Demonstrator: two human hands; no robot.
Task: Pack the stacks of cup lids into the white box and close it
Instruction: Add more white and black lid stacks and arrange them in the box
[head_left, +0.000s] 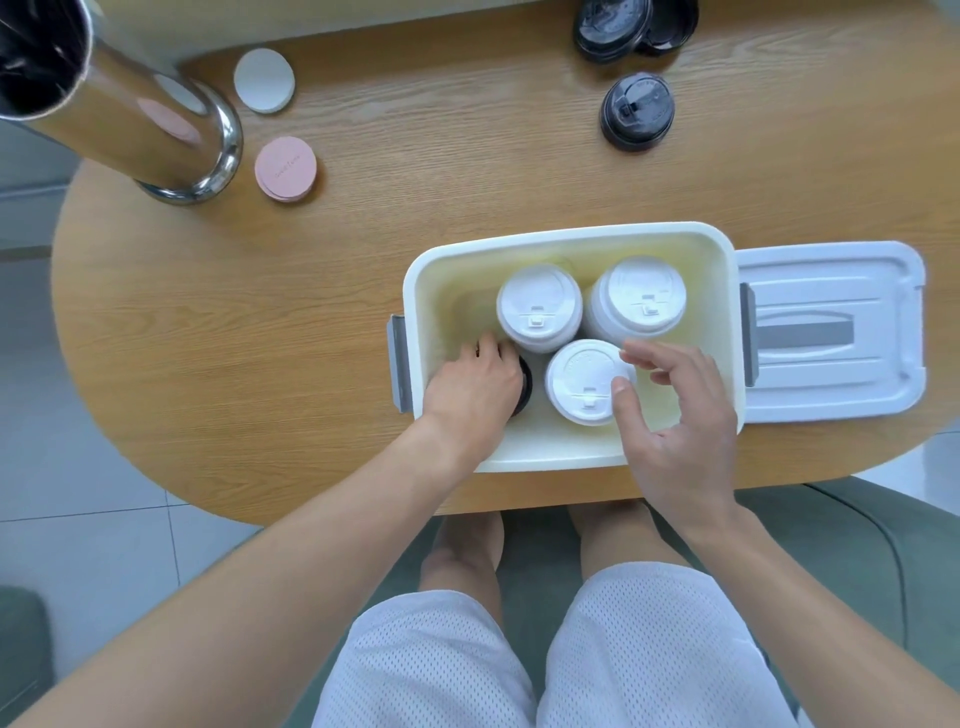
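Black lid stack (523, 382) — under left-hand fingers (487, 347)

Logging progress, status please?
Left hand grips black lid stack in white box. Right hand open beside white stack. Box lid off; nothing blocking.

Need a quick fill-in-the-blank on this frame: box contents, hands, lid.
1. The white box holds ___ white lid stacks.
2. The left hand holds a ___ lid stack inside the box.
3. The box lid lies on the box's ___ side.
4. The right hand touches the ___ white stack.

Missing: three; black; right; nearest
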